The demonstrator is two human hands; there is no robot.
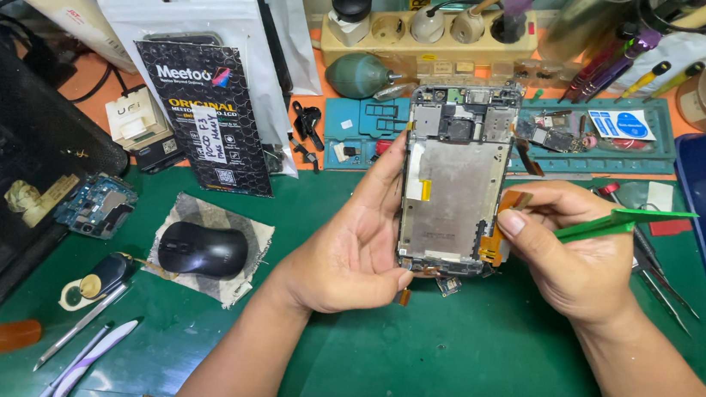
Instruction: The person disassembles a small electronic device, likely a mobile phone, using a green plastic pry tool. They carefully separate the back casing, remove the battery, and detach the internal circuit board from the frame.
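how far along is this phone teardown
Done: the phone is open, its metal frame and top boards bare, and a loose circuit board lies on the green mat. In hand: the left hand holds the phone upright while the right hand grips a green pry tool and touches the orange flex cable. Left: the cables remain attached.

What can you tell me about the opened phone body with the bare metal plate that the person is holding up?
The opened phone frame with a dull silver metal plate stands upright above the green work mat, inner side facing the camera. Small dark components and a camera module crowd its top edge; orange flex ribbons hang at its right side and bottom. The left hand grips its left edge and lower corner; the right hand, holding a green plastic pry tool, pinches the right-side ribbon.
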